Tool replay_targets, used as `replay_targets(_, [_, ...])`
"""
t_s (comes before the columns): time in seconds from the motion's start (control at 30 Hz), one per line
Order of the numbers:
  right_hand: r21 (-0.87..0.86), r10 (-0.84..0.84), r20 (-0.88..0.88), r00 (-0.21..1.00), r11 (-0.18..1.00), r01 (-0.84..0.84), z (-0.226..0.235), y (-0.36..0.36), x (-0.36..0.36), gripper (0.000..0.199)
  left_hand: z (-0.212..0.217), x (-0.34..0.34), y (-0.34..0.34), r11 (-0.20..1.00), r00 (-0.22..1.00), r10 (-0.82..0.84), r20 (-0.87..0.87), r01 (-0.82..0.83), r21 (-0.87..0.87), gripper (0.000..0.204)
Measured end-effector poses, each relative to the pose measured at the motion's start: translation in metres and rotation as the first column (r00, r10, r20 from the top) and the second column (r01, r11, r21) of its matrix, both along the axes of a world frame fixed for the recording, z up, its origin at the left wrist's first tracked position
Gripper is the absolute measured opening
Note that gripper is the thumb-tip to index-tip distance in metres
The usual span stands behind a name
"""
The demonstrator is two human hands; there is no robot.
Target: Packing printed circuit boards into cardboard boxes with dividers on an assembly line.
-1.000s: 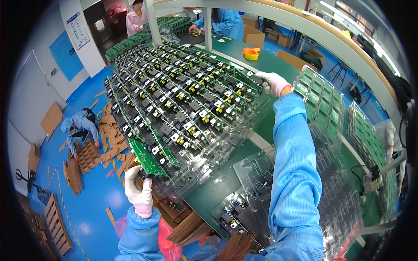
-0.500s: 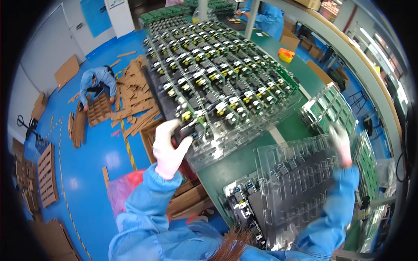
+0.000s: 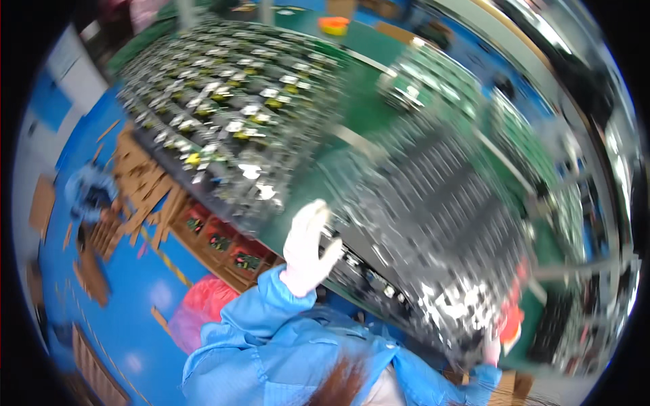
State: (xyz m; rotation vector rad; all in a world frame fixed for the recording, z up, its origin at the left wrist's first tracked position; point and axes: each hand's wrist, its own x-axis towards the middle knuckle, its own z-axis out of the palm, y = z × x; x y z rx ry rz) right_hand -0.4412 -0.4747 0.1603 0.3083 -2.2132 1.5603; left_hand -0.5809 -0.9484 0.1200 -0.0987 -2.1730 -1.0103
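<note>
My left hand [image 3: 308,247], in a pale glove, is held with thumb and fingers apart and nothing visible between them. It is at the green bench's near edge, beside a strip of black parts [image 3: 369,274]. My right hand [image 3: 493,346] is low at the right, at the near corner of the clear plastic trays [image 3: 457,298] and close to an orange-red object [image 3: 511,325]. Its fingers are smeared, so whether it grips the tray does not show. Black rows [image 3: 433,176] show in the trays. Left of them stands a large stack of trays filled with circuit-board assemblies [image 3: 230,108].
Green circuit boards [image 3: 440,78] are stacked at the far right of the bench [image 3: 369,101], with an orange tape dispenser [image 3: 333,26] further back. Below left are a cardboard box with red-lined compartments [image 3: 217,240] and a pink bag [image 3: 203,311]. A co-worker [image 3: 91,193] crouches by scattered cardboard.
The view has turned right and blurred. My left hand has left the corner of the large tray stack. My right hand has come from the trays' far side to their near corner.
</note>
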Motion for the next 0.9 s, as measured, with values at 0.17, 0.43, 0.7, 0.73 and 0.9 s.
replay_targets(0.17, [0.838,-0.899,0.332,0.286,0.421,0.348,-0.051,0.052,-0.008,0.047,-0.034,-0.05,0.033,0.825,0.862,-0.266,0.431,-0.028,0.565,0.065])
replay_targets(0.43, [0.532,-0.772,0.523,0.36,0.626,0.57,-0.043,0.058,0.007,0.032,-0.031,-0.073,0.021,0.141,0.887,-0.455,0.073,-0.009,0.99,0.05])
replay_targets(0.7, [-0.192,-0.523,0.525,0.671,0.696,0.692,0.018,0.031,0.001,0.033,0.011,-0.077,0.018,-0.194,0.847,-0.478,-0.234,0.158,0.968,0.04])
replay_targets(0.73, [-0.279,-0.504,0.47,0.725,0.694,0.664,0.026,0.023,-0.001,0.036,0.014,-0.077,0.021,-0.261,0.816,-0.505,-0.28,0.165,0.951,0.039])
replay_targets(0.9, [-0.293,-0.421,0.543,0.726,0.716,0.634,0.027,0.074,0.026,0.04,0.027,-0.058,0.023,-0.56,0.666,-0.528,-0.526,0.193,0.806,0.021])
